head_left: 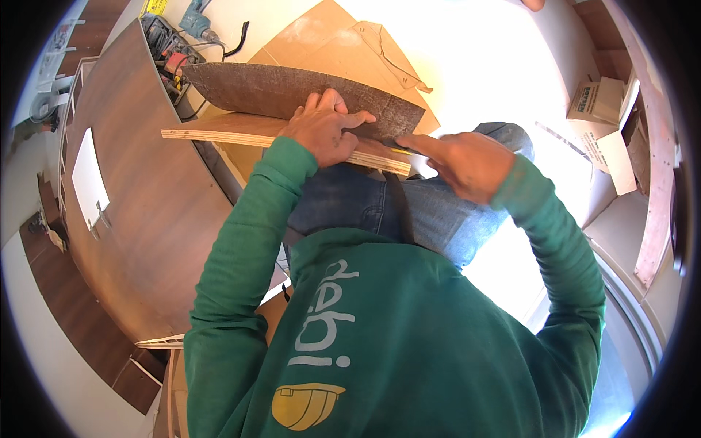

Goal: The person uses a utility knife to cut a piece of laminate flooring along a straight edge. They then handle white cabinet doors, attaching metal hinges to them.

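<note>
1. The left hand (325, 130) lies over a narrow plywood board with a brown face and pale layered edge (219, 134), its fingers bent and spread against a thin, dark brown, rough-surfaced sheet (248, 89); it is not clenched.
2. The right hand (471, 164) is closed round a small tool with a yellow part (399, 150) (mostly hidden by the fingers, so its kind is hard to tell), at the board's right end.
3. The board lies crosswise in front of the person, just beyond the legs in blue jeans (339, 201); the sheet rises along its far side, curving upward.
4. Beyond the sheet, flat brown cardboard (314, 33) lies on the pale floor (467, 44), with a teal power drill (194, 20) near it.
5. To the left stretches a large brown wooden panel (139, 219), bearing a white rectangular piece (89, 175).
6. A cardboard box with open flaps (599, 106) stands well apart, at right.
</note>
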`<state>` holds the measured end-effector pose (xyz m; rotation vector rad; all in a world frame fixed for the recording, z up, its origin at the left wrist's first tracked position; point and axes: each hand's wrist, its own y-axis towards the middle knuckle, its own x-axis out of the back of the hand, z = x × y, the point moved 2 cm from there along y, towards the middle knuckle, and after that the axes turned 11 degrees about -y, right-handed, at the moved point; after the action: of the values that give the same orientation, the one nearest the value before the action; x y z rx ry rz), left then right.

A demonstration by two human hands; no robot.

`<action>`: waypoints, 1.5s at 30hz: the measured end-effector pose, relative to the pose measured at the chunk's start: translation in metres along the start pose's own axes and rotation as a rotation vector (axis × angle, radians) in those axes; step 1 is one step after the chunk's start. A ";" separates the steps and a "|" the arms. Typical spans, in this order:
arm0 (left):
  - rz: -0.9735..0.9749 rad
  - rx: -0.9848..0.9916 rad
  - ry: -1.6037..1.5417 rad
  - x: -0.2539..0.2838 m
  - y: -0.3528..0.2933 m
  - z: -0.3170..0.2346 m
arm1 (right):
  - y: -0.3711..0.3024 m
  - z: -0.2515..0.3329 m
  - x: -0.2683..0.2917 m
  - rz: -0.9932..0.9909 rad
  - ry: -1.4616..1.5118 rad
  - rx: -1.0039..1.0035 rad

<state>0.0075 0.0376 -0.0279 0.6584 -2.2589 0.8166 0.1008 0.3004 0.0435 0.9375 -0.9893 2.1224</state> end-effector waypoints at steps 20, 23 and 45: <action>-0.001 -0.004 0.066 0.000 -0.002 0.002 | -0.052 -0.004 0.028 -0.017 0.028 -0.088; 0.000 -0.008 0.039 0.003 -0.002 -0.004 | -0.018 -0.004 0.004 -0.029 0.097 -0.022; 0.071 0.057 -0.001 0.007 0.006 -0.008 | 0.072 -0.014 -0.030 0.240 -0.158 0.023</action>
<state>0.0024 0.0454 -0.0204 0.6079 -2.2778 0.9182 0.0581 0.2666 -0.0146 1.0569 -1.2111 2.2872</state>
